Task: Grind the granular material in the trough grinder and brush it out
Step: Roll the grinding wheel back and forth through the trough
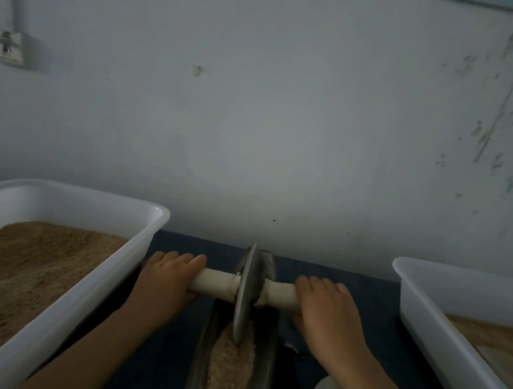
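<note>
Between both hands' fingers [183, 258], curled round its handle [217, 285], grinding wheel [246, 293] stands in trough [259, 379]

A single head-worn view looks forward and slightly down from close above the dark table [164, 341], facing the pale wall [261, 111] straight ahead.

My left hand [164, 280] and right hand [327, 313] grip the axle [217, 284] either side of the wheel [246, 293], which stands in the trough [259, 379] on the grain [227, 378]. Outside each hand sits a tray [56, 196], another tray [470, 278] at right.
</note>
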The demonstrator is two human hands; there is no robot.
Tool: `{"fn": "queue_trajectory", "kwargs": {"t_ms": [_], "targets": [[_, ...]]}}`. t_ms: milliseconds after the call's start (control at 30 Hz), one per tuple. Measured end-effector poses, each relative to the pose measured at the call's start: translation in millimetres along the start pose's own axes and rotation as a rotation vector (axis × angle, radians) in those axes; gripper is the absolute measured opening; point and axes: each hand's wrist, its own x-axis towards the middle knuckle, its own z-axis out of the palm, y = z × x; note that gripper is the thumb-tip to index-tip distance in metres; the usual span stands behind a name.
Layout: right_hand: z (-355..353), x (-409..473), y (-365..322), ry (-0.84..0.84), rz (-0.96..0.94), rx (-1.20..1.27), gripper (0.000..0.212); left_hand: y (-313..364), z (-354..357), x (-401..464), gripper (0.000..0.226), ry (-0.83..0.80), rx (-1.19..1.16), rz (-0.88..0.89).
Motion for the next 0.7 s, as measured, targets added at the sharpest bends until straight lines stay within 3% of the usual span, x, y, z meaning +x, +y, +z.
{"fn": "queue_trajectory", "kwargs": {"t_ms": [167, 367, 700], "targets": [[3, 21, 3, -0.044, 0.025, -0.04, 0.023, -3, 12, 2, 0.039, 0.005, -0.046, -0.037], [-14, -13, -6, -0.067, 0.027, 0.039, 0.049, 10, -21, -20, 0.056, 0.069, 0.02, 0.101], [-45, -57, -12, -0.104, -0.057, 0.087, 0.05, 11, -53, -64, 0.073, 0.046, 0.033, 0.229]]}}
